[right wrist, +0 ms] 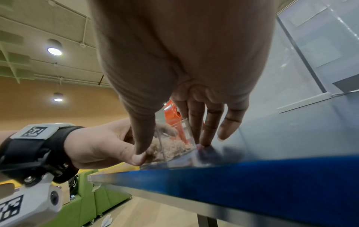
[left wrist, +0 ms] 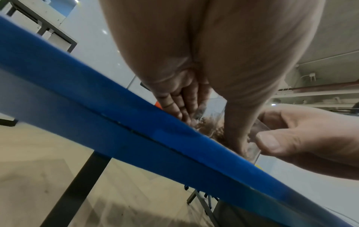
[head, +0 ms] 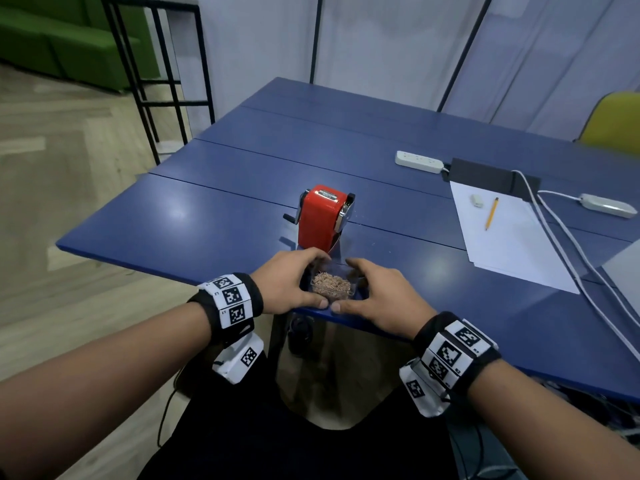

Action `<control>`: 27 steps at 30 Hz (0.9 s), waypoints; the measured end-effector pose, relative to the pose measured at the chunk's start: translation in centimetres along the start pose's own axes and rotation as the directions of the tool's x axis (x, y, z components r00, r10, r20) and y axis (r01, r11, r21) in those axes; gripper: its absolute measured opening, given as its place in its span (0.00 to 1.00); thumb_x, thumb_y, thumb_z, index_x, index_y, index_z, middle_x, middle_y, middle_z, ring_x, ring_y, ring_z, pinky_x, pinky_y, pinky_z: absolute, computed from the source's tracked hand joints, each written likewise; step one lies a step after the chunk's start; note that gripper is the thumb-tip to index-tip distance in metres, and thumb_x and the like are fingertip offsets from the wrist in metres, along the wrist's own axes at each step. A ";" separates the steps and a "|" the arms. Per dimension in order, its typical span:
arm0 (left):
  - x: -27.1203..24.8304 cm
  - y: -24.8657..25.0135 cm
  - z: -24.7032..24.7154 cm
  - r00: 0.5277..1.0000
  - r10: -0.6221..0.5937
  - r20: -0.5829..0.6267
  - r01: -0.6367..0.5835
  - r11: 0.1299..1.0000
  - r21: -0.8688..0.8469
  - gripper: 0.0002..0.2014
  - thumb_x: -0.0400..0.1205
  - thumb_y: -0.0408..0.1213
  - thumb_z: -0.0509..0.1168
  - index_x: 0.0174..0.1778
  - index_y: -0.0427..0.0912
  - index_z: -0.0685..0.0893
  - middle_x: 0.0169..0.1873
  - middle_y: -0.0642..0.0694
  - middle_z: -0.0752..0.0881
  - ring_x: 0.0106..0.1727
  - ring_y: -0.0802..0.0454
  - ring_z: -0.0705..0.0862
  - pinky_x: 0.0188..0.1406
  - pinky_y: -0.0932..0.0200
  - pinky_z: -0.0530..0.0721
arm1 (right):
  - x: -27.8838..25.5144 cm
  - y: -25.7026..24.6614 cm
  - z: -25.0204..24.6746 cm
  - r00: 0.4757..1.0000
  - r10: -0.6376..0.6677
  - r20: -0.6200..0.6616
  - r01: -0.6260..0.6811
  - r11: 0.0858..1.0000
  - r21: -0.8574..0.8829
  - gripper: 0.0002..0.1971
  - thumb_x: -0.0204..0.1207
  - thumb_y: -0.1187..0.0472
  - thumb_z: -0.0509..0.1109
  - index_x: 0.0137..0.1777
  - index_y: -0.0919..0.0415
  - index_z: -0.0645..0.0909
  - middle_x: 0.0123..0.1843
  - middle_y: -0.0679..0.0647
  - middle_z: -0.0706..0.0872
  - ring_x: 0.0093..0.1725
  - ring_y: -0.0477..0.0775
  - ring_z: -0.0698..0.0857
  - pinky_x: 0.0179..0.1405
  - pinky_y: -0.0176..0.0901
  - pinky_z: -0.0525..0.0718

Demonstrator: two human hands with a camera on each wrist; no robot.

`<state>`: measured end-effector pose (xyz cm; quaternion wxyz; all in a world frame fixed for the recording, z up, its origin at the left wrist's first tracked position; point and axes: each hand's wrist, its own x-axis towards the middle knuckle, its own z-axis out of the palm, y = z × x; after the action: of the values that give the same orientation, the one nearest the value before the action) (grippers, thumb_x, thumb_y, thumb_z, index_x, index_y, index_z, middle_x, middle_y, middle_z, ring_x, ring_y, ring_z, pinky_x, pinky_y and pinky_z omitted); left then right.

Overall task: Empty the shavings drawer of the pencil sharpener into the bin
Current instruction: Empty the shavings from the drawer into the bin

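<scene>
Clear plastic forms the shavings drawer (head: pixel 332 285), which is set at the near edge of the blue table (head: pixel 194 216), just in front of the red pencil sharpener (head: pixel 320 218). It is gripped on its left side by the left hand (head: pixel 289 284) and on its right by the right hand (head: pixel 384 294), thumbs nearly meeting. Farther right, a pencil (head: pixel 491 213) is laid on paper (head: pixel 509 244).

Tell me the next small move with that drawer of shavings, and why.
Probably lift the clear drawer level off the table edge. Both the left hand and the right hand already hold its sides, it is out of the red sharpener, and it is heaped with loose shavings that tilting would spill. No bin is in view.
</scene>
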<state>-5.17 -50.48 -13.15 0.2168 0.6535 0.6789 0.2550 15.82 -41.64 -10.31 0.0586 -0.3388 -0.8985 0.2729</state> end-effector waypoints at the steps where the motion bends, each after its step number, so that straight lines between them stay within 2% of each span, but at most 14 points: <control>1: 0.1 -0.1 0.0 1.000 -0.002 0.006 0.002 1.000 -0.005 0.39 0.68 0.52 0.83 0.74 0.53 0.75 0.62 0.55 0.87 0.59 0.58 0.86 0.60 0.58 0.86 | 0.0 0.0 0.1 1.000 0.014 0.001 -0.014 1.000 -0.005 0.48 0.70 0.40 0.85 0.88 0.52 0.69 0.79 0.52 0.85 0.75 0.55 0.85 0.73 0.47 0.83; 7: 0.3 0.0 -0.2 1.000 -0.001 0.006 0.001 1.000 -0.012 0.38 0.67 0.53 0.84 0.72 0.52 0.77 0.60 0.56 0.87 0.55 0.58 0.85 0.55 0.63 0.83 | -0.2 0.1 0.2 0.997 0.063 -0.045 -0.065 0.996 -0.053 0.41 0.70 0.41 0.86 0.81 0.52 0.76 0.72 0.50 0.88 0.65 0.48 0.86 0.64 0.38 0.81; 9: 0.2 0.2 -0.2 1.000 -0.006 0.000 0.006 1.000 -0.019 0.38 0.67 0.51 0.84 0.72 0.52 0.77 0.61 0.54 0.88 0.57 0.56 0.86 0.58 0.60 0.85 | -0.2 0.1 0.2 0.996 0.072 -0.056 -0.075 0.995 -0.063 0.41 0.69 0.39 0.86 0.79 0.52 0.77 0.71 0.49 0.89 0.61 0.46 0.85 0.62 0.38 0.81; 12: 0.1 0.7 -0.3 1.000 -0.023 -0.012 0.023 1.000 -0.003 0.39 0.66 0.50 0.85 0.73 0.51 0.77 0.63 0.52 0.88 0.60 0.53 0.87 0.63 0.53 0.86 | -0.2 0.1 0.2 0.995 0.086 -0.058 -0.091 0.993 -0.081 0.41 0.68 0.38 0.86 0.78 0.51 0.78 0.69 0.49 0.89 0.61 0.48 0.86 0.62 0.39 0.82; 17: -0.6 1.3 -0.6 0.999 -0.043 -0.020 0.044 0.998 0.044 0.40 0.64 0.51 0.85 0.72 0.53 0.77 0.63 0.51 0.88 0.60 0.51 0.87 0.62 0.47 0.88 | -0.2 -0.7 0.0 0.995 0.085 -0.043 -0.089 0.993 -0.081 0.42 0.66 0.40 0.88 0.78 0.52 0.79 0.68 0.48 0.90 0.57 0.45 0.84 0.57 0.36 0.78; 21: -2.5 1.3 -1.5 0.997 -0.055 -0.050 0.057 0.997 0.060 0.39 0.64 0.52 0.85 0.71 0.51 0.79 0.60 0.52 0.88 0.57 0.53 0.87 0.60 0.53 0.88 | -0.5 -2.0 0.3 0.999 0.041 -0.014 -0.042 0.998 -0.047 0.46 0.66 0.41 0.89 0.82 0.54 0.76 0.69 0.49 0.90 0.58 0.43 0.83 0.59 0.35 0.78; 24: -4.6 1.2 -2.7 0.994 -0.066 -0.084 0.070 0.997 0.044 0.37 0.64 0.51 0.85 0.68 0.48 0.81 0.57 0.53 0.89 0.55 0.55 0.86 0.57 0.60 0.84 | -0.7 -3.3 0.6 1.000 -0.029 -0.008 0.029 0.999 -0.015 0.45 0.65 0.39 0.88 0.80 0.53 0.77 0.64 0.47 0.89 0.58 0.43 0.84 0.58 0.35 0.78; 27: -6.9 0.7 -3.8 0.987 -0.084 -0.134 0.088 0.996 0.021 0.36 0.65 0.51 0.86 0.67 0.49 0.82 0.56 0.56 0.88 0.53 0.59 0.86 0.56 0.64 0.83 | -0.7 -4.4 1.1 0.996 -0.085 0.009 0.084 0.994 0.067 0.43 0.64 0.37 0.88 0.78 0.50 0.78 0.61 0.42 0.89 0.59 0.43 0.88 0.58 0.37 0.85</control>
<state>-6.62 -57.62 -10.02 0.1730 0.6080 0.7228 0.2791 13.51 -45.36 -8.82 0.0761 -0.2966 -0.9028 0.3020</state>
